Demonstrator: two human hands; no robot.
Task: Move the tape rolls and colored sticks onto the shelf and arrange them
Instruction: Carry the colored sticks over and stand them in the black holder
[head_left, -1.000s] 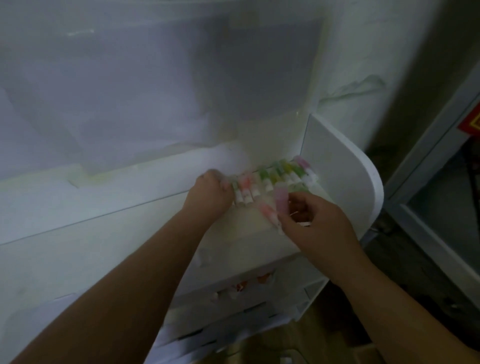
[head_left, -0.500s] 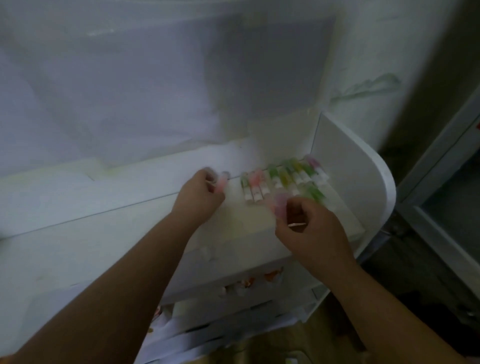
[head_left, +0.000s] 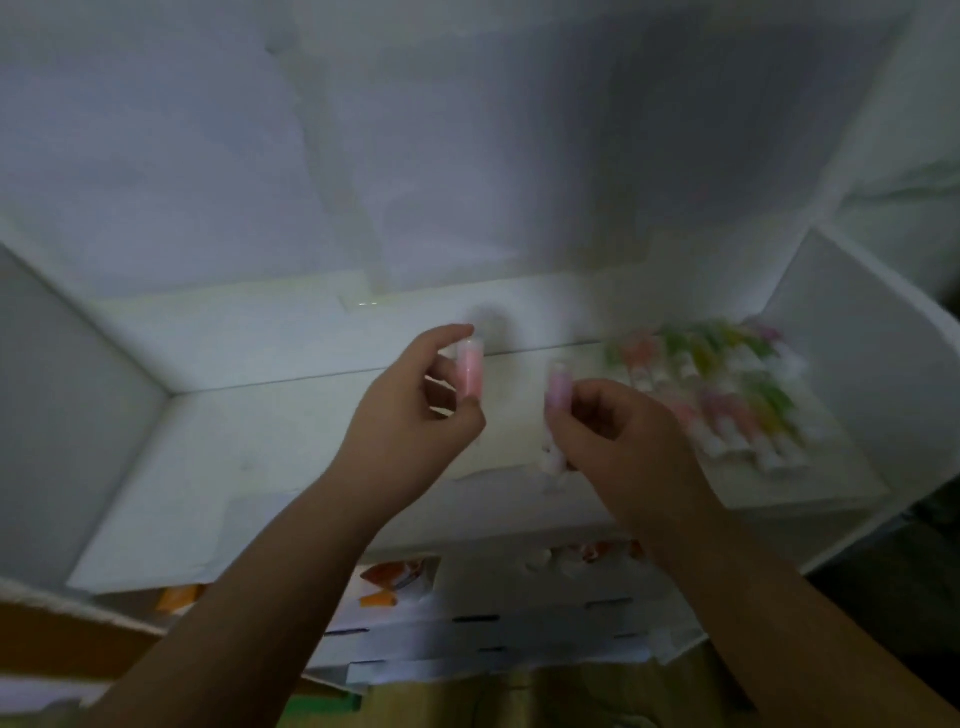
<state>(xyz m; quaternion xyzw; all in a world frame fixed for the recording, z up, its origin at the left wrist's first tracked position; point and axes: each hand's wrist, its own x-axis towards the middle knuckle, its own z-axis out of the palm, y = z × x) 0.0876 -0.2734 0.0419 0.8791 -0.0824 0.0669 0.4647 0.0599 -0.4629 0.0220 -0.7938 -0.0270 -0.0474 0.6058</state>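
Each hand pinches one pink stick upright above the shelf (head_left: 291, 457) — left hand (head_left: 415, 415) holding a pink stick (head_left: 470, 370), right hand (head_left: 618, 441) a paler one (head_left: 560, 389) — likely to add them to the rows of colored sticks (head_left: 717, 384) lying at the right end.

I am seeing the colored sticks (head_left: 717, 384) laid out at the right of the shelf (head_left: 260, 467) only as a motion-smeared mass, so I am not managing to count them or tell where one ends and the next begins. My right hand (head_left: 623, 441) is covering the lower part of the pale pink stick (head_left: 558, 387) it is pinching, and my left hand (head_left: 410, 415) is hiding the back of the pink stick (head_left: 470, 371) it is holding. Both my forearms are running off the bottom edge, and the orange-printed items (head_left: 395, 579) under the shelf are showing too dimly for me to identify.
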